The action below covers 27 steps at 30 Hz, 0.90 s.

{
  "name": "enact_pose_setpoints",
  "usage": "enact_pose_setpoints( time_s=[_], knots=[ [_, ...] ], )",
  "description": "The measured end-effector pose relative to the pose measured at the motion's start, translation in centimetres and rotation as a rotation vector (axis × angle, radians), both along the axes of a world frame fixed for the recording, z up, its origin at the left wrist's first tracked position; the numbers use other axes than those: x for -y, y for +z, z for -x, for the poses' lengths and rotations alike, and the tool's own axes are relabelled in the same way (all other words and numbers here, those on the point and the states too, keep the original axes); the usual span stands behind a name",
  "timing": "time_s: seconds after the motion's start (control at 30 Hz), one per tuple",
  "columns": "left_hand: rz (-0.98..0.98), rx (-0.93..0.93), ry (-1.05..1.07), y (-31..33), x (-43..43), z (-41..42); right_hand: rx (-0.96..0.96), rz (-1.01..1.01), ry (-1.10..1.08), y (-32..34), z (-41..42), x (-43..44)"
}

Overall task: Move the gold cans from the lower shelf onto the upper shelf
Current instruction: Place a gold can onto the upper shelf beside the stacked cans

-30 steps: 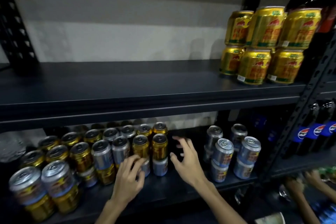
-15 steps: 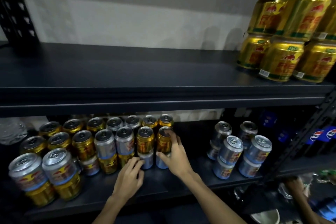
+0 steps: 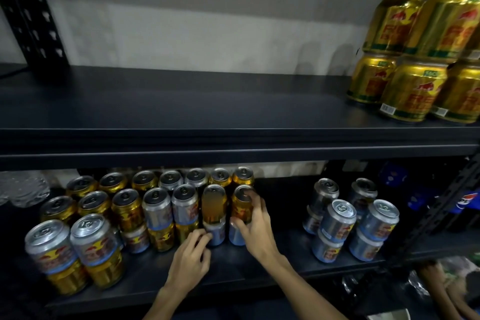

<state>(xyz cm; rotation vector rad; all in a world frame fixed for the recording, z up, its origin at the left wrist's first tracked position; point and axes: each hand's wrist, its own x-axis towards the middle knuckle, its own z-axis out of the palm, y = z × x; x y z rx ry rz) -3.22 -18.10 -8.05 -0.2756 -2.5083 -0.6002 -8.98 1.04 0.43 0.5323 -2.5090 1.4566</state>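
Gold cans and silver cans stand mixed and stacked two high on the dark lower shelf [image 3: 233, 267]. My right hand [image 3: 255, 223] grips a gold can [image 3: 240, 206] that sits on top of a silver can at the right end of the group. My left hand [image 3: 191, 252] is lower and to the left, its curled fingertips on the bottom silver can [image 3: 217, 234]. The gold can [image 3: 214, 202] above that one looks blurred. Several larger gold cans [image 3: 413, 88] are stacked at the right end of the upper shelf [image 3: 181, 101].
A separate group of silver cans [image 3: 337, 218] stands to the right on the lower shelf. A black perforated post [image 3: 441, 215] and Pepsi bottles [image 3: 465, 201] are at far right. Clear plastic [image 3: 23, 187] lies at far left. Another person's hand [image 3: 428, 274] shows at bottom right.
My right hand reached left and closed round the top gold can. My left hand moved forward onto the bottom silver can. The view shifted left and closer.
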Motion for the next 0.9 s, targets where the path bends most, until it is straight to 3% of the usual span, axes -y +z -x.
enact_pose_setpoints(
  time_s=[0.1,0.2,0.4,0.5,0.6,0.8,0.9],
  knots=[
    [-0.069,-0.087,-0.03,1.7,-0.2,-0.7,-0.095,0.043,0.02,1.1,-0.9,-1.0],
    [-0.114,-0.329,-0.089,6.1,-1.3,-1.1,-0.168,0.096,0.035,3.4,-2.0,-2.4],
    [-0.034,-0.933,-0.174,22.1,-3.4,-2.0,-0.325,0.123,0.048,8.5,-4.0,-5.0],
    [-0.001,-1.057,-0.158,28.6,-3.5,-2.0,-0.365,0.144,0.067,10.3,-4.9,-5.5],
    [-0.003,-1.024,-0.1,32.6,-3.8,-1.2,-0.397,0.14,0.046,11.6,-5.6,-5.8],
    [-0.041,-0.59,0.113,35.6,-4.8,-1.1,-0.403,0.07,0.084,13.5,-7.2,-7.2],
    [-0.114,-0.48,0.165,36.8,-5.1,-1.2,-0.415,-0.004,0.125,14.9,-8.4,-8.4]
  ],
)
